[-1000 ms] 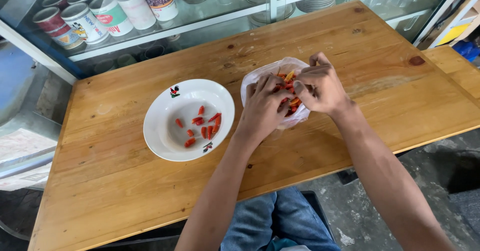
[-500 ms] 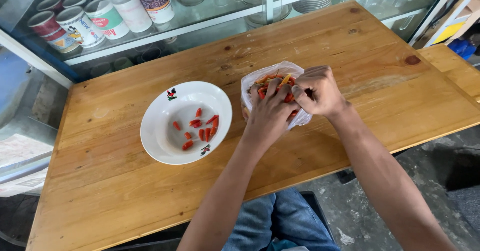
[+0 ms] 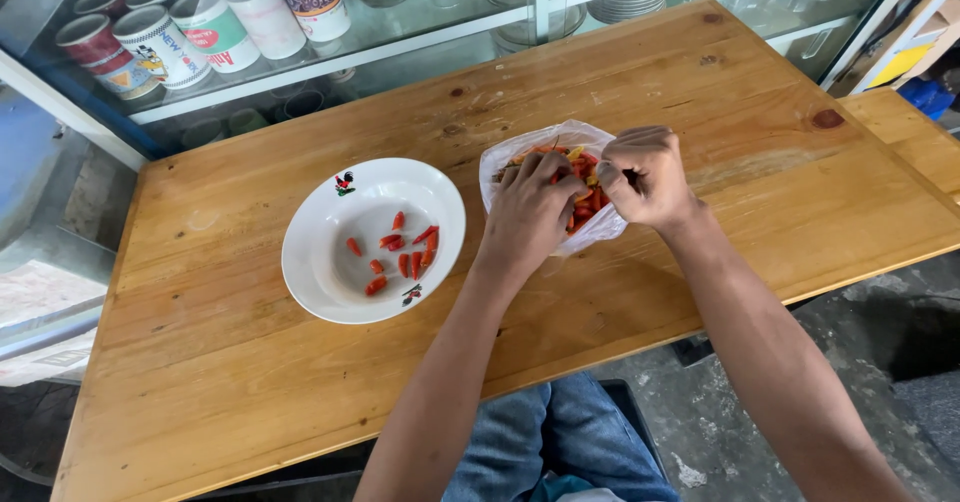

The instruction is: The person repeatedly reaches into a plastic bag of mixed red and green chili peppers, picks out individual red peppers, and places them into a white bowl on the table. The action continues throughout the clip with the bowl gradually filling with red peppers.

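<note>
fingers: left hand [image 3: 530, 212] curled into the plastic bag [image 3: 600, 224], grip hidden; right hand [image 3: 645, 174] fisted, pinching something unseen | bag of red chillies [image 3: 582, 184] at table centre, held open for picking | white bowl [image 3: 330, 262] at 9 o'clock, few chillies | wooden table [image 3: 250, 382] | tins [image 3: 160, 42] at 11 o'clock

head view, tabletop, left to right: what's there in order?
White bowl holding red chilies → left hand → clear plastic bag of chilies, both hands in it → right hand → dark knot in the wood.
</note>
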